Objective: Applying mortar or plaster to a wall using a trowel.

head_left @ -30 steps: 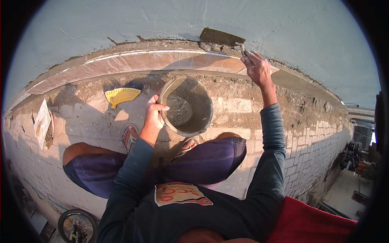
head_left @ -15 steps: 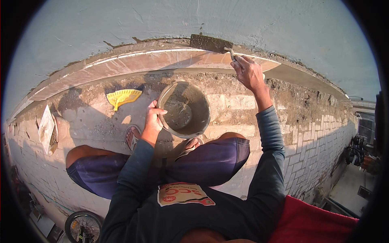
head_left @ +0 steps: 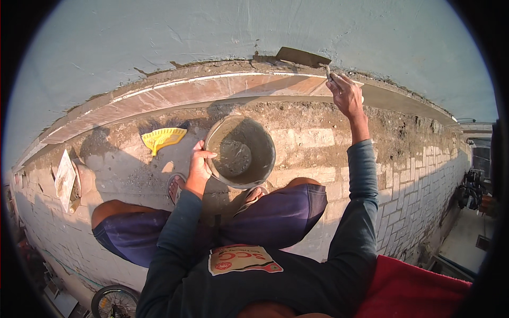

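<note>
My left hand [head_left: 199, 167] grips the near-left rim of a round dark bucket [head_left: 263, 153], its thumb over the edge. Wet grey mortar [head_left: 233, 158] lies in the bottom of the bucket. My right hand [head_left: 347, 95] is wrapped round the handle of a trowel [head_left: 302, 56]. The trowel's flat blade lies against the foot of the grey-blue wall [head_left: 318, 26], just above a tiled ledge [head_left: 212, 87]. Rough mortar [head_left: 233, 68] runs along the joint between wall and ledge.
A yellow broom head [head_left: 161, 139] lies on the ground left of the bucket. Farther left is a pale, mortar-stained board [head_left: 66, 180]. Brick paving [head_left: 395, 196] stretches to the right. A bicycle wheel [head_left: 114, 302] shows at the lower left, and a red cloth [head_left: 413, 289] at the lower right.
My right hand has moved the trowel to the right along the wall's foot. My left hand keeps its hold on the bucket. The whole view has shifted slightly.
</note>
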A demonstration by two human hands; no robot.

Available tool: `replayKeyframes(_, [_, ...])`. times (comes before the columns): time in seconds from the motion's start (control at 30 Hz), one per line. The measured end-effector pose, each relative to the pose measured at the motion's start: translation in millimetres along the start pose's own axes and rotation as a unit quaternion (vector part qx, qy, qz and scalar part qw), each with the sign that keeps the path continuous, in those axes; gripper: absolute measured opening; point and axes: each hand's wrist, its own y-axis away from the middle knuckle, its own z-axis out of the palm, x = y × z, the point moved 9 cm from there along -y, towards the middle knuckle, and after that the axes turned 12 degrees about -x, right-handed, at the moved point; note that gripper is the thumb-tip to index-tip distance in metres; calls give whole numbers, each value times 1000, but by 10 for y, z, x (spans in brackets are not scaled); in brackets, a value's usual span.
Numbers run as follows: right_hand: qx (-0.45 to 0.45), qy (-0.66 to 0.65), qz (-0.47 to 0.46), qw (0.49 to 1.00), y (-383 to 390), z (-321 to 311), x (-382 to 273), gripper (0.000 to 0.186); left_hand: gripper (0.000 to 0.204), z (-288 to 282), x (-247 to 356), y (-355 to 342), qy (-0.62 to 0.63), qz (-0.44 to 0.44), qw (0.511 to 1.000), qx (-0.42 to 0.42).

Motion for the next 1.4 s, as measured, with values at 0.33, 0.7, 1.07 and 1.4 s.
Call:
replayKeyframes(0.33, [21, 15, -137, 990, -288, 400, -618, 32, 40, -142, -94, -94, 1, -12, 999, -33])
replayKeyframes(0.7, [33, -40, -90, 995, -73, 297, -841, 27, 41, -219, -85, -56, -1, -4, 1000, -24])
replayKeyframes(1.07, [21, 18, 46, 999, 212, -108, 246, 28, 39, -69, -57, 6, 1, -8, 1000, -23])
replayKeyframes(1.4, [57, 29, 36, 997, 262, -241, 516, 32, 37, -9, -83, -52, -20, -16, 999, -25])
